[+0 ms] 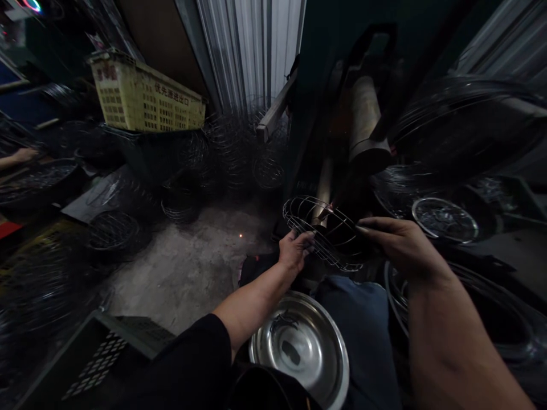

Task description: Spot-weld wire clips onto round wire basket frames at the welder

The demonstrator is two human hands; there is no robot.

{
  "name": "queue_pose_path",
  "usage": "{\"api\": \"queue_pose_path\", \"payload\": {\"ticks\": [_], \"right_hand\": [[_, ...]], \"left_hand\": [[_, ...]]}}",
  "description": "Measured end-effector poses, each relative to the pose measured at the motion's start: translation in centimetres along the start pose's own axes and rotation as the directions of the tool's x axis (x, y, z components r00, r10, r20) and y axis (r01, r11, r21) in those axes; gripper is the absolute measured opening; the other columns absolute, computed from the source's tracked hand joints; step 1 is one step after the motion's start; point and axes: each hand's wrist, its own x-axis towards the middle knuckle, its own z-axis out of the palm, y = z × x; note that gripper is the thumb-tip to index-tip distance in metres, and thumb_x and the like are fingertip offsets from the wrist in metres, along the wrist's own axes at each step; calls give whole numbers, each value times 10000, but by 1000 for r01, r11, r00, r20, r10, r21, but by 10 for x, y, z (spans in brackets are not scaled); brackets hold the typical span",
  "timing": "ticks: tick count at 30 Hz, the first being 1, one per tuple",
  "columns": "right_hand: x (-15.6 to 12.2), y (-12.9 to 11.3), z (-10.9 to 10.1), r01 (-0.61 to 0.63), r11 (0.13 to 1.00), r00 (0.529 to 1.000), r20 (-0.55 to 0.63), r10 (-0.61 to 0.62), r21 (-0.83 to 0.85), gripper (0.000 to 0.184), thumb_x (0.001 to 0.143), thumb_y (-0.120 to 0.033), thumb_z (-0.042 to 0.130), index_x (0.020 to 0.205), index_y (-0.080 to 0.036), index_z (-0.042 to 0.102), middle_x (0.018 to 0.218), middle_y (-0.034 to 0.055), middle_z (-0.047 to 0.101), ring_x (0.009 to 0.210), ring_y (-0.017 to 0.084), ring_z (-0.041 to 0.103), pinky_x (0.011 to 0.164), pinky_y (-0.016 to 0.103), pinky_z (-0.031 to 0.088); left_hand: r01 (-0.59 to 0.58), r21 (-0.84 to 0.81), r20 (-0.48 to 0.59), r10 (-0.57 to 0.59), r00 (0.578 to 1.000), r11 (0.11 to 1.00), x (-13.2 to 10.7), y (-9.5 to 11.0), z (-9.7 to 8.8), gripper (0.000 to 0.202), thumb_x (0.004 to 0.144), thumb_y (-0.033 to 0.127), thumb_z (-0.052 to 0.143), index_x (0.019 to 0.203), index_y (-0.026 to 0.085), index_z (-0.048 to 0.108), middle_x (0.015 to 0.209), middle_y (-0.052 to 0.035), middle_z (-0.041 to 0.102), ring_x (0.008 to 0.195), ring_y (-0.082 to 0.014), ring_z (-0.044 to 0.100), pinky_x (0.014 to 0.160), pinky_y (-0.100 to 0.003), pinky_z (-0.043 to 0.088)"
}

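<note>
I hold a round wire fan guard (327, 230) in front of me with both hands, tilted, close to a metal machine head (363, 122). My left hand (294, 249) is closed on the guard's near left rim. My right hand (399, 242) grips the guard's right rim, fingers pointing left. A shiny steel bowl (301, 344) sits below, beside my blue-trousered knee (363, 324).
Stacks of wire guards (231, 154) pile up on the concrete floor (192, 262) ahead and at left. A yellow plastic crate (143, 97) sits high at left. More rings and guards (444, 219) lie at right. Another person's arm (17, 156) shows at far left.
</note>
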Motion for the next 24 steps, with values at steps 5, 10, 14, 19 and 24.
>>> {"api": "queue_pose_path", "payload": {"ticks": [5, 10, 14, 19, 24], "right_hand": [[12, -3, 12, 10, 1000, 1000, -28, -10, -19, 527, 398, -466, 956, 802, -190, 762, 626, -8, 678, 543, 136, 598, 506, 251, 481], [13, 2, 3, 31, 999, 999, -33, -31, -9, 522, 407, -464, 956, 806, -182, 773, 575, -30, 636, 477, 90, 509, 431, 208, 381], [4, 4, -12, -48, 999, 999, 25, 48, 4, 448, 462, -412, 961, 829, -204, 809, 656, 14, 707, 537, 113, 580, 469, 210, 444], [-1, -3, -5, -3, 1000, 1000, -3, 3, 29, 416, 410, -410, 975, 721, -206, 789, 657, 23, 717, 573, 146, 623, 531, 239, 511], [14, -15, 17, 24, 999, 1000, 11, -24, -39, 484, 393, -454, 955, 746, -186, 761, 579, -11, 657, 487, 125, 555, 444, 231, 441]], "left_hand": [[-9, -10, -25, 9, 1000, 1000, 4, 3, 3, 428, 449, 277, 865, 786, 177, 620, 663, 36, 641, 585, -101, 567, 640, -275, 458], [34, -19, -17, -34, 999, 999, 3, 2, 5, 402, 484, 251, 867, 818, 162, 662, 728, 3, 669, 635, -113, 591, 667, -278, 458], [51, -43, 15, -51, 999, 998, 3, -1, 3, 339, 537, 221, 856, 809, 162, 663, 780, -13, 681, 668, -116, 593, 703, -284, 468], [148, -148, -1, -150, 989, 978, 3, -3, -1, 300, 561, 207, 832, 803, 163, 661, 786, -20, 673, 700, -171, 647, 739, -343, 512], [197, -187, -68, -213, 975, 962, 5, 4, 1, 244, 640, 237, 835, 794, 160, 663, 786, -29, 642, 711, -171, 657, 757, -348, 534]]}}
